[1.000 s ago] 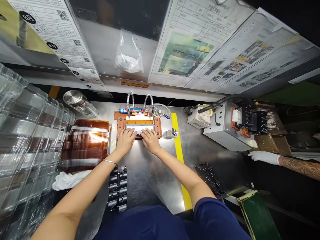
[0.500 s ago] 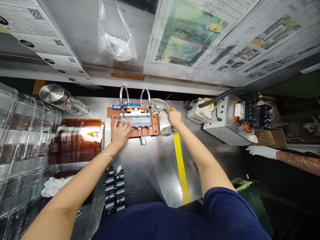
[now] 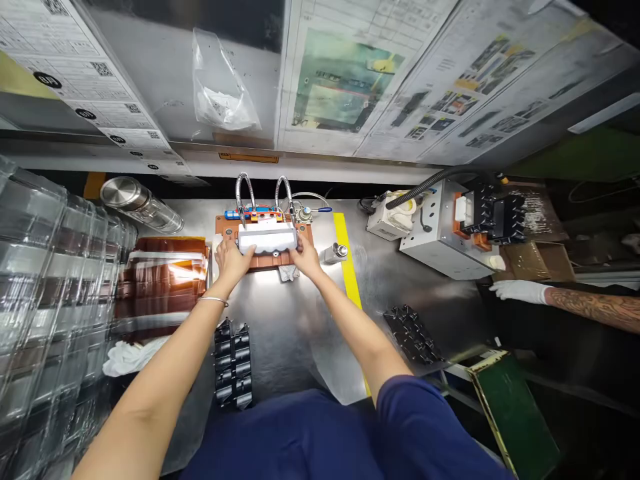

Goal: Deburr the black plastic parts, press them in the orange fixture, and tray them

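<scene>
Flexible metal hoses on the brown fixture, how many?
2. The left hose and the right hose arch side by side at the back of the brown fixture. No others show.

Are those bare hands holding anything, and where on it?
Yes, a long pale part at the brown fixture: the left hand grips its left end, the right hand its right end. Whether it is lifted clear, I cannot tell.
</scene>
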`<state>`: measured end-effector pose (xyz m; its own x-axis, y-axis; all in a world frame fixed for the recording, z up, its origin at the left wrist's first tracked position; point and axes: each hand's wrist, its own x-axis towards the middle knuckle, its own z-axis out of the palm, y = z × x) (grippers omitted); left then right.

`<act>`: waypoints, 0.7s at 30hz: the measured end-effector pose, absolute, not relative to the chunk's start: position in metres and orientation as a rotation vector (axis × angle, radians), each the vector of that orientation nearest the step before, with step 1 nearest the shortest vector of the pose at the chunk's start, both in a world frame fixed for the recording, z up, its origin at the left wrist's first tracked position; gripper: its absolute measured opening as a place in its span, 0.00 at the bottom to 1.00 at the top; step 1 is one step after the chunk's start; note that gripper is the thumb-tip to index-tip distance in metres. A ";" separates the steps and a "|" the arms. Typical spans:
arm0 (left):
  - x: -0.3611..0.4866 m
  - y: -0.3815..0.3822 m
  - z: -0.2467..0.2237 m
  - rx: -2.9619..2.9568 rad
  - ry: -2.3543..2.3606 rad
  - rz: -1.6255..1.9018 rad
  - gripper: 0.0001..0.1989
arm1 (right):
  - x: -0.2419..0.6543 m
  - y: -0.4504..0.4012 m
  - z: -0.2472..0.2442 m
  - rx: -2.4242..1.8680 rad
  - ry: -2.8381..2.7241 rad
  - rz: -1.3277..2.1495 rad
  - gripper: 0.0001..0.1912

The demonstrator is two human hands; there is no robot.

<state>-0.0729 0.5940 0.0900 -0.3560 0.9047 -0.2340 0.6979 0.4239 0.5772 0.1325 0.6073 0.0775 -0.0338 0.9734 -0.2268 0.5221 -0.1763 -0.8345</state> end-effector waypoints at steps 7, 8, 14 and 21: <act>-0.081 0.473 0.104 1.710 1.854 0.911 0.22 | 0.155 0.518 0.095 -1.555 -1.613 1.164 0.27; -0.082 0.455 0.105 1.861 1.759 0.986 0.19 | 0.156 0.505 0.100 -1.589 -1.669 1.149 0.24; -0.081 0.396 0.113 2.179 1.501 1.165 0.20 | 0.107 0.418 0.128 -1.521 -2.154 1.428 0.22; -0.100 0.358 0.143 0.829 2.026 1.028 0.21 | 0.099 0.459 0.121 -1.547 -1.683 1.247 0.16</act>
<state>-0.0996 0.3575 0.1432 -0.5440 0.7839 -0.2992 0.2213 0.4780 0.8500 0.0991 0.4586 0.1212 -0.2029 0.9591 -0.1976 0.4688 -0.0820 -0.8795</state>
